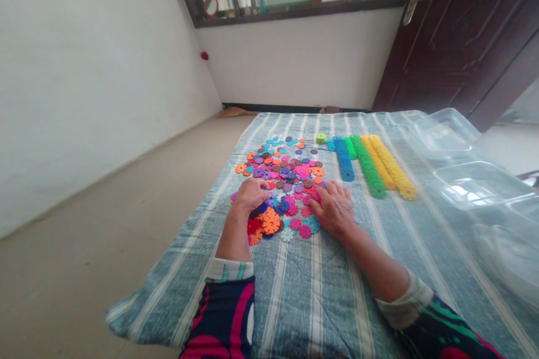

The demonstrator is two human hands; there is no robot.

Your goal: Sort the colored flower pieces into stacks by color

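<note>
A loose heap of flower-shaped plastic discs in pink, orange, purple, blue, brown and red lies on the striped cloth. At the left side of the heap my left hand is closed, its fingers curled down; what they hold, if anything, is hidden. Large orange discs lie just below it. My right hand rests at the heap's right edge, fingers apart, with the tips touching pink discs. Beyond it lie rows of stacked discs: blue, green and yellow.
Clear plastic containers stand along the right side of the cloth. A short light-green stack sits at the far end. Past the cloth are a white wall, a window ledge with small items and a dark door.
</note>
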